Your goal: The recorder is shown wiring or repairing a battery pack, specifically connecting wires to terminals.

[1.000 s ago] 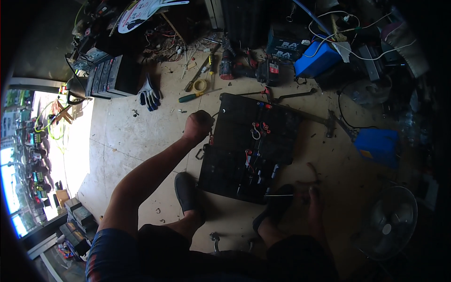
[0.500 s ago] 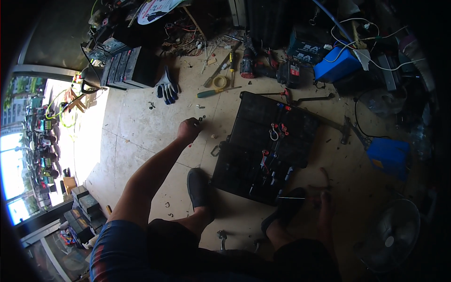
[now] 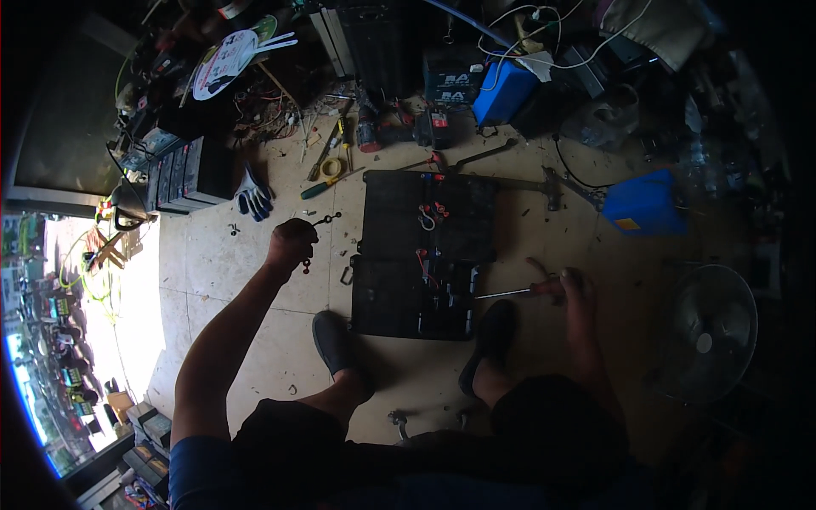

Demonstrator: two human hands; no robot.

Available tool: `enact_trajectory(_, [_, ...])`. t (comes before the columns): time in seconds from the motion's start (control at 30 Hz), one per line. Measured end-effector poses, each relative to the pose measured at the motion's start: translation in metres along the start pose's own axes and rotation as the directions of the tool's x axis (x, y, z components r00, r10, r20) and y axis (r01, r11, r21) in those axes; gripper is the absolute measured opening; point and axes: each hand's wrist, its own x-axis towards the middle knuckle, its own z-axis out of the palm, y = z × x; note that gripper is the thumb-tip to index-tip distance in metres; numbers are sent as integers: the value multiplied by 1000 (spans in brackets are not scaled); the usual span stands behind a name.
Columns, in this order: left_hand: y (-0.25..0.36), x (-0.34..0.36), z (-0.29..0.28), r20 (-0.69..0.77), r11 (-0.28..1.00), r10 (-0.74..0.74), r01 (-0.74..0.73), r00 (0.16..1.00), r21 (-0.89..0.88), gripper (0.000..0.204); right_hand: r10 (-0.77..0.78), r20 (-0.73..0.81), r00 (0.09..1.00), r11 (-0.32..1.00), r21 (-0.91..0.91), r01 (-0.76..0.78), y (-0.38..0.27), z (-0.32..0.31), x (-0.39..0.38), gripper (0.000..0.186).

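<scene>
Head view, 2 hands, 1 held screwdriver

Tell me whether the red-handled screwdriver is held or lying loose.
Held: the right hand grips the screwdriver, its metal shaft pointing left toward the black block. Whether its tip touches, I cannot tell.

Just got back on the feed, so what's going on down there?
A person's closed left hand is out over the floor, left of some joined black blocks, with a small red piece poking out below it, apparently held. The right hand holds a red-handled screwdriver, its shaft pointing left toward the blocks; whether the tip touches them is unclear. Short wires lie on the blocks, and a hammer lies beyond.
</scene>
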Motion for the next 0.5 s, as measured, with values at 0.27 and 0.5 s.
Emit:
enact_trajectory(0.27, [212,-182,14,32,927,363,-357,931,-117,21,-382,90,920,856,411,315,-183,-21,-45,36])
enact_trajectory(0.5, [260,-265,56,90,803,560,-512,824,-305,18,-675,-59,735,624,486,612,-286,-13,-112,30])
